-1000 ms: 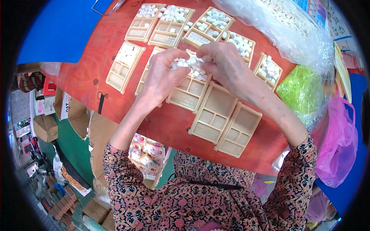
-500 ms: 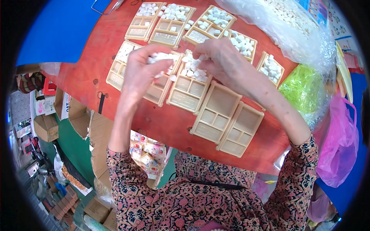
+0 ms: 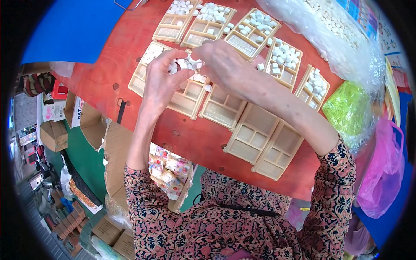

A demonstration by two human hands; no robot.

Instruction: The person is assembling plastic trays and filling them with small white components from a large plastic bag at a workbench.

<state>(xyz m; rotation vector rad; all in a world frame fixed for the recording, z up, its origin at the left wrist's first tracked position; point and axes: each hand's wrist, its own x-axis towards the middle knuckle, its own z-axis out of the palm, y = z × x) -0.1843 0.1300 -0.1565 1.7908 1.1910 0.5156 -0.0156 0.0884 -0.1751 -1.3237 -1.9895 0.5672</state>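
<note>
Over a cream divided tray (image 3: 187, 104), my left hand (image 3: 161, 84) is cupped with thumb and index finger apart. Small white cubes (image 3: 186, 63) show between them; whether these rest in the palm or in the tray I cannot tell. My right hand (image 3: 216, 63) is bent down beside them, its fingertips mostly hidden behind the knuckles. The right forearm covers the upper part of a neighbouring tray (image 3: 222, 109). Left of my left hand, another tray (image 3: 138, 83) has white cubes in its large compartment. Two trays with bare compartments, one (image 3: 247, 138) beside the other (image 3: 277, 151), lie nearer me.
Several trays with white cubes line the far side, one (image 3: 169, 34) at the far left. A clear bag (image 3: 320, 30) of white cubes lies far right, with a green bag (image 3: 346, 104) and pink bag (image 3: 381, 169) nearby. Open cardboard boxes (image 3: 115, 160) stand left of the red table (image 3: 195, 149).
My right hand has moved left from the neighbouring tray toward my left hand. The left hand stays over the same tray. The whole view has shifted slightly.
</note>
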